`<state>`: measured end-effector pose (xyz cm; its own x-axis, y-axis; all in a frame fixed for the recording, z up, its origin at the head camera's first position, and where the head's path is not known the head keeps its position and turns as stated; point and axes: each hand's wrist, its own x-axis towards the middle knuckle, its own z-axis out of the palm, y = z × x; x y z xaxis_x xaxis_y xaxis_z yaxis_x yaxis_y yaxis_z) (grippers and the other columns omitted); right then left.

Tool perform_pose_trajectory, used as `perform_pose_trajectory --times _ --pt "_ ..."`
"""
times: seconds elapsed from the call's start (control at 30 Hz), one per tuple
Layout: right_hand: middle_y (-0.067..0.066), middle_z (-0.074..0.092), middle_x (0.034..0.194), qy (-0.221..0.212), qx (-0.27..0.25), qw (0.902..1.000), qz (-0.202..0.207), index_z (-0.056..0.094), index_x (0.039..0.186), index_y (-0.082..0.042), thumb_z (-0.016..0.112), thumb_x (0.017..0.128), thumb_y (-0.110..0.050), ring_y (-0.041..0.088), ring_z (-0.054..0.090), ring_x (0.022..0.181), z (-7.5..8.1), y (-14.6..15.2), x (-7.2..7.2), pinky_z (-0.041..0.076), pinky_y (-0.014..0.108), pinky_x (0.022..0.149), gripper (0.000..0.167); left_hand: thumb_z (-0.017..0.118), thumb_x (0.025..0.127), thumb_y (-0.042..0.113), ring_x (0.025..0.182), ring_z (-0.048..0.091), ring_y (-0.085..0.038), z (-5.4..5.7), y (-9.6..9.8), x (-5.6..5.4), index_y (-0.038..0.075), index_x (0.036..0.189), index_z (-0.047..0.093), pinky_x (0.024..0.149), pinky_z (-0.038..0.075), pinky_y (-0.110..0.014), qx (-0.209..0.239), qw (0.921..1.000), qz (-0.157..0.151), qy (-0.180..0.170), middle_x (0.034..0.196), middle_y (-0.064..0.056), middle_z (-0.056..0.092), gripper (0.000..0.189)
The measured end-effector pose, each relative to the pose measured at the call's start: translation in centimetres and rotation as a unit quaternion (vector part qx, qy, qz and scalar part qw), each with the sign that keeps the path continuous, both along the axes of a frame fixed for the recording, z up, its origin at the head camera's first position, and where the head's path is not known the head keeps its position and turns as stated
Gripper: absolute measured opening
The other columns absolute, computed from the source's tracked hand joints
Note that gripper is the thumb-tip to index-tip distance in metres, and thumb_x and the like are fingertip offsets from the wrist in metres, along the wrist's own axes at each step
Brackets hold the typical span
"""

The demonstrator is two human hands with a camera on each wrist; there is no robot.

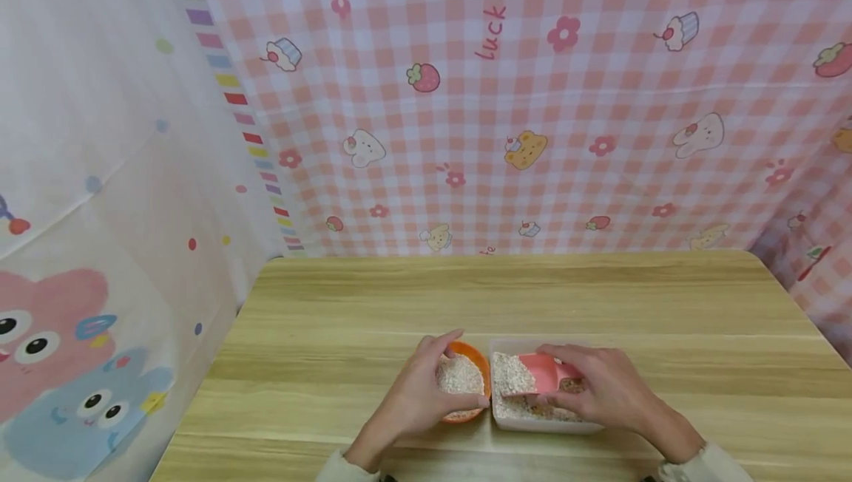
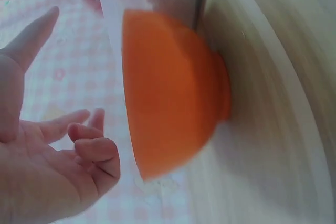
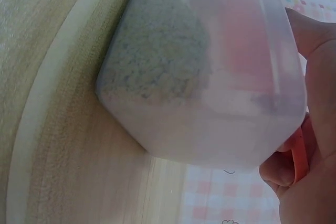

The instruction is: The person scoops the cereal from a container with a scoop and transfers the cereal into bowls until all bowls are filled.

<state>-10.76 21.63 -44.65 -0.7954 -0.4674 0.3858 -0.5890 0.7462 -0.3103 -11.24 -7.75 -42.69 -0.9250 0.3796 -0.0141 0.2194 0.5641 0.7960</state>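
One loaded scoop (image 1: pixel 544 373) is pinched in the right hand (image 1: pixel 607 384), beside the bowl (image 2: pixel 170 98); the left hand (image 1: pixel 423 384) spreads, empty, above the bowl. Scooping seems underway; next needs level carrying.

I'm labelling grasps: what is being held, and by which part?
The right hand holds the pink scoop by its handle; the left hand, just above the orange bowl, holds nothing.

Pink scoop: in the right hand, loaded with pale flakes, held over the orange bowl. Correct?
Not quite. The head view shows the pink scoop over the translucent container; the orange bowl stands beside that. The rest holds: scoop in the right hand, loaded with pale flakes.
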Motion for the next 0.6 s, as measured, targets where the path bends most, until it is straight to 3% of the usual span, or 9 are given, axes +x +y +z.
perform_pose_trajectory --times 0.27,0.6 --pt "-0.003 0.075 0.108 -0.002 -0.002 1.0 -0.005 0.072 0.118 -0.017 0.085 0.072 -0.049 0.008 0.069 0.086 0.0 0.0 0.1 0.05 0.026 0.065 0.058 0.086 0.074 0.043 0.115 0.051 -0.028 -0.8 -2.3 -0.5 0.022 0.15 0.041 0.098 0.044 -0.053 0.038 0.9993 0.005 0.003 0.126 -0.012 0.048 0.092" --pt "-0.003 0.074 0.109 -0.011 -0.006 0.9999 -0.01 0.072 0.118 -0.017 0.083 0.073 -0.052 0.003 0.065 0.084 -0.1 0.1 -0.1 0.049 0.025 0.065 0.058 0.088 0.07 0.046 0.118 0.044 -0.029 -1.8 -3.9 -0.7 0.026 0.154 0.032 0.093 0.045 -0.054 0.006 0.9997 0.01 -0.02 0.133 -0.015 0.042 0.103"
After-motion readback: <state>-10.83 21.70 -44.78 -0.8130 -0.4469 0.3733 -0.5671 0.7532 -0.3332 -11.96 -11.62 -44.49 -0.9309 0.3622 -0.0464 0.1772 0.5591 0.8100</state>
